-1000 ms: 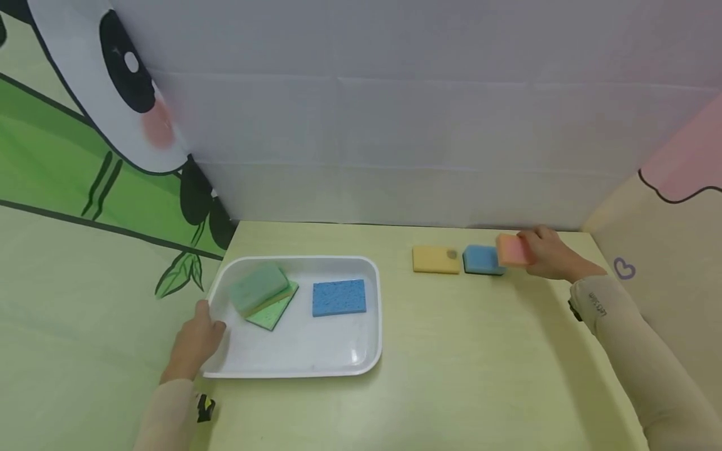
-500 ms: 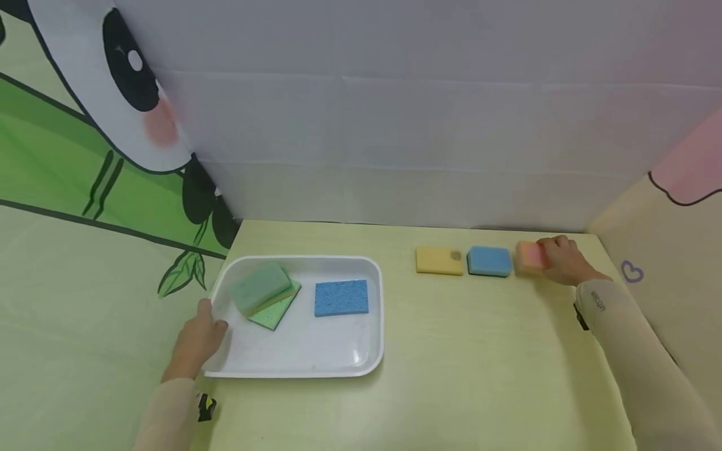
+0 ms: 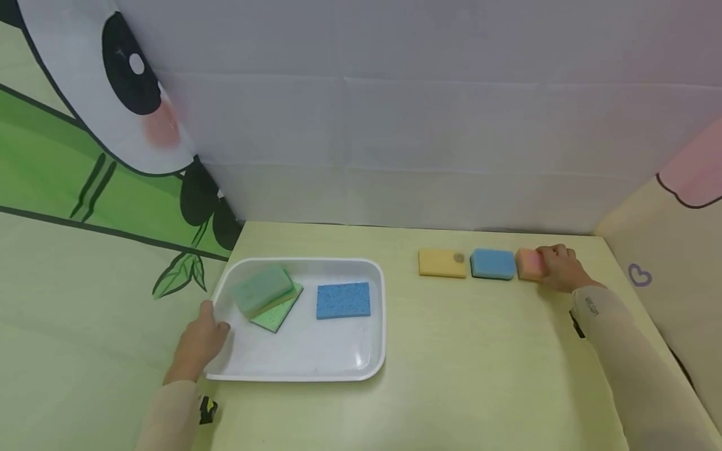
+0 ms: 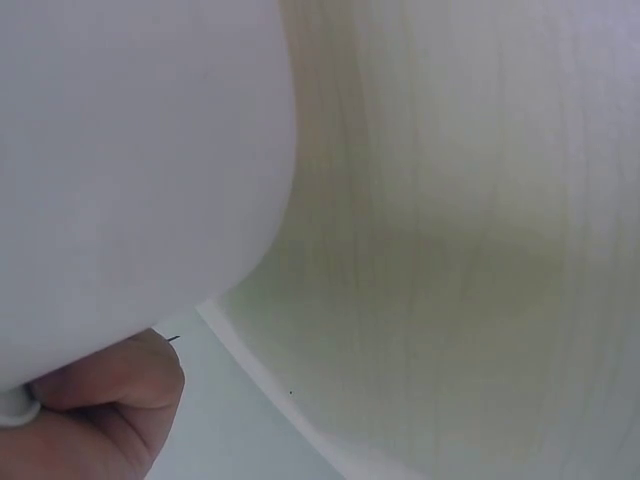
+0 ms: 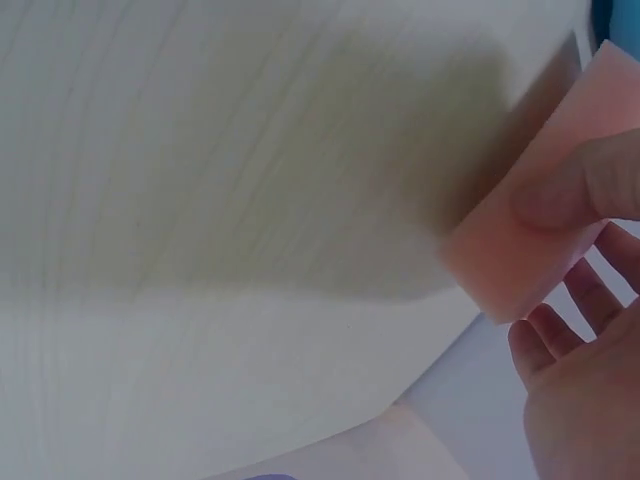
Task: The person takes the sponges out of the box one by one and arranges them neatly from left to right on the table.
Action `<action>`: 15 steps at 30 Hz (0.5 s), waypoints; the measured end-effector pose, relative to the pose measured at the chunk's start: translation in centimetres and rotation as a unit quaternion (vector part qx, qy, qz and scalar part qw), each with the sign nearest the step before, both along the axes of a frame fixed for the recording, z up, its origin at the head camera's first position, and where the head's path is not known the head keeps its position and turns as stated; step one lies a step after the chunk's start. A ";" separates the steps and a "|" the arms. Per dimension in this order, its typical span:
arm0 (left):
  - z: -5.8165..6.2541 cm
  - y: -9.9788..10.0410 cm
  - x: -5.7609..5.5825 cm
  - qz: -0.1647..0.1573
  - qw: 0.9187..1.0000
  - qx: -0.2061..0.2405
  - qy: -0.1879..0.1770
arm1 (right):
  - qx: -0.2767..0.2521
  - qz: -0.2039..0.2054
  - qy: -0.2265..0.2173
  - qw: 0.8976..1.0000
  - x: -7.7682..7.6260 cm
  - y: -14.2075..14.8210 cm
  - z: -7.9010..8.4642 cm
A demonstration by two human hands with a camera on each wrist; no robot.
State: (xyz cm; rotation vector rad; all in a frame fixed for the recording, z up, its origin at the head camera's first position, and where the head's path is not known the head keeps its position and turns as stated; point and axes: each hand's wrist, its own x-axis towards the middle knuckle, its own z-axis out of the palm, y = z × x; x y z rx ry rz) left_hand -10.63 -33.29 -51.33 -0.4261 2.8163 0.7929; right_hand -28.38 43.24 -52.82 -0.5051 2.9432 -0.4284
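Note:
My right hand (image 3: 564, 269) holds a pink-orange sponge (image 3: 528, 264) at the far right of the table, at the end of a row of sponges. In the right wrist view the thumb presses one face of this sponge (image 5: 540, 220), with the fingers behind it. Beside it lie a blue sponge (image 3: 492, 264) and a yellow sponge (image 3: 442, 263) with a dark spot. My left hand (image 3: 198, 341) grips the left rim of a white tray (image 3: 293, 363); the left wrist view shows its curled fingers at the tray's edge. Inside the tray, a thick green sponge (image 3: 262, 289) overlaps a thin light green one (image 3: 276, 316).
A flat speckled blue sponge (image 3: 343, 300) lies in the tray's right half. The pale yellow table (image 3: 451, 376) meets a grey-white backdrop (image 3: 395, 156) at the back. Printed cloth walls (image 3: 101, 300) stand on the left and right.
My right hand has carried the pink-orange sponge to the right, from over the blue sponge down to a place beside it. The left hand keeps its grip on the tray.

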 end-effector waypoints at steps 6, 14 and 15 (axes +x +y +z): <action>0.1 0.2 0.0 0.001 1.000 0.000 0.002 | 0.010 -0.002 0.002 1.000 0.2 0.0 -0.8; -0.2 0.0 -0.1 0.001 1.000 -0.001 -0.002 | 0.020 -0.008 -0.007 1.000 0.3 -0.3 -0.9; -0.2 -0.1 -0.2 0.001 1.000 -0.001 -0.002 | 0.023 -0.008 -0.009 1.000 0.2 -0.4 -0.9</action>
